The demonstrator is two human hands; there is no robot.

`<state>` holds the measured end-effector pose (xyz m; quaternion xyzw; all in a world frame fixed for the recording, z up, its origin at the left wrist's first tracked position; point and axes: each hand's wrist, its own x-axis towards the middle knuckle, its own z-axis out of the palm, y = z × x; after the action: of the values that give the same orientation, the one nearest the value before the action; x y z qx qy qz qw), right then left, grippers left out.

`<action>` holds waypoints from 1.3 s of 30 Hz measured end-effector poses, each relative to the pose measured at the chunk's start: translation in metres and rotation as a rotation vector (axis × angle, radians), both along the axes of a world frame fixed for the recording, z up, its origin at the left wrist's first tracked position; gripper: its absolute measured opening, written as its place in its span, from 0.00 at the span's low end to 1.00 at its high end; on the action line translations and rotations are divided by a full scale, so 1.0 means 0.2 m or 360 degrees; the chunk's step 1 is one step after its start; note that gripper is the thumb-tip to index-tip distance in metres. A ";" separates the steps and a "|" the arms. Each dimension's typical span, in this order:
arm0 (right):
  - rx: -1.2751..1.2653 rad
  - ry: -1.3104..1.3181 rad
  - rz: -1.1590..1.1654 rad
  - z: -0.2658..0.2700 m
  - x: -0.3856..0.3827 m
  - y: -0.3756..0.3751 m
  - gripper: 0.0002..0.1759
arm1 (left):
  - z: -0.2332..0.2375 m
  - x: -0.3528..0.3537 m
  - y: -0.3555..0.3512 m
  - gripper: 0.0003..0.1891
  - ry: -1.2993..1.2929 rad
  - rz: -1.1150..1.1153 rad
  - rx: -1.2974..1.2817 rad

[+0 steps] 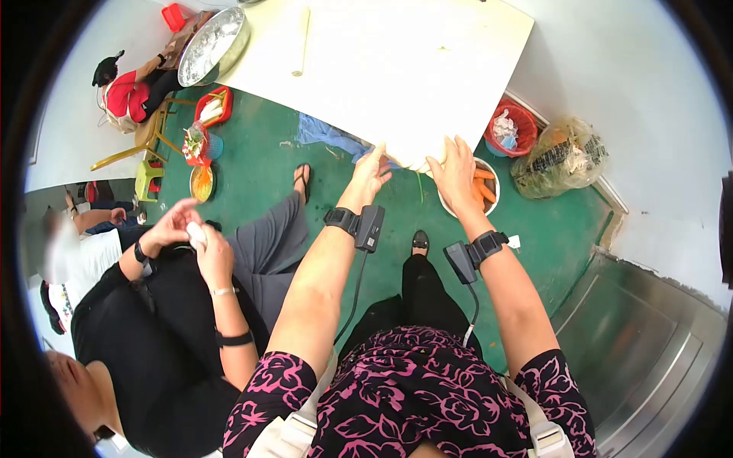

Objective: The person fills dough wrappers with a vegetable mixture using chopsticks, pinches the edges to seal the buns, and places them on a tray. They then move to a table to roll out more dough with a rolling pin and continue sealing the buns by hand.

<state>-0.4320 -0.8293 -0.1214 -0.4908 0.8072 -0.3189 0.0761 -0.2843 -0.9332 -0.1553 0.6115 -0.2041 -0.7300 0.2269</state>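
At the near edge of the bright table, my left hand and my right hand are on either side of a pale, dough-like piece. Glare washes out its outline against the tabletop. My left fingertips touch its left end, and a few green shreds cling near that hand. The fingers of my right hand are bent around its right end, the thumb toward the middle. A thin green strand hangs below it. A rolling pin lies farther back on the table.
A large floury metal bowl stands at the table's left corner. Under the near edge is a bucket of carrots; a red bin and a stuffed plastic bag stand right. A co-worker at left holds something white.
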 end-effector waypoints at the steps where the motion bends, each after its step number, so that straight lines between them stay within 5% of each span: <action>1: 0.0018 -0.0013 -0.0097 -0.02 0.00 -0.02 0.30 | 0.01 0.01 0.00 0.33 0.0015 -0.0076 0.0017; 5: 0.0238 -0.0181 -0.0023 0.02 -0.01 -0.09 0.34 | 0.10 -0.03 0.04 0.18 -0.0458 -0.0187 -0.0244; 12: 0.0315 -0.0245 0.0046 0.04 -0.02 -0.12 0.34 | 0.16 -0.13 0.04 0.11 -0.1180 -0.0261 -0.1314; 18: 0.0196 0.0013 0.0137 0.02 -0.02 -0.07 0.33 | 0.34 -0.24 -0.06 0.10 -0.1071 -0.0543 -0.1298; 25: 0.0109 -0.0058 0.0008 0.01 0.00 -0.10 0.27 | 0.55 -0.34 -0.15 0.06 0.0592 -0.0159 -0.0614; 28: -0.0490 -0.1758 -0.0304 0.06 -0.04 -0.16 0.26 | 0.65 -0.31 -0.14 0.07 0.0923 -0.0204 -0.0246; 31: -0.0880 -0.3416 -0.0099 0.31 -0.09 -0.12 0.23 | 0.61 -0.26 -0.12 0.10 0.0600 -0.0573 -0.0247; 39: -0.0299 -0.2804 -0.0363 0.31 -0.04 0.07 0.17 | 0.67 -0.21 0.01 0.19 0.0246 -0.1190 -0.0768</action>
<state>-0.4406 -0.8160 -0.0597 0.0115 0.4704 -0.6508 0.5959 -0.3261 -0.9311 -0.0215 0.3690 -0.5579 -0.7368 0.0983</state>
